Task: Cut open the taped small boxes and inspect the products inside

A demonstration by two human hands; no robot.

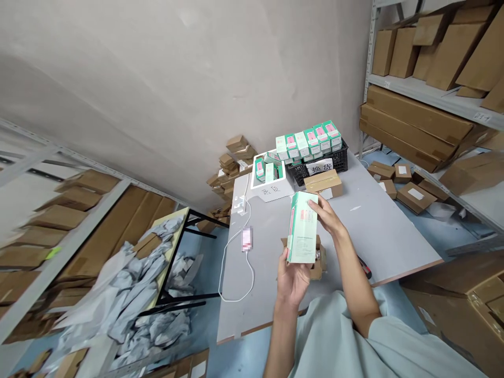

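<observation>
Smooth, boxy pale-green carton [305, 231] between fingers [319, 208] above flat grey table [263, 304]

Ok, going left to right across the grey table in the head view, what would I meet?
Phone-like device → white bin → hand-held green box → red-and-black tool near the right forearm.

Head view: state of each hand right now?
Left hand: holding the light-green box by its lower end.
Right hand: holding the same box near its upper right edge.
</observation>
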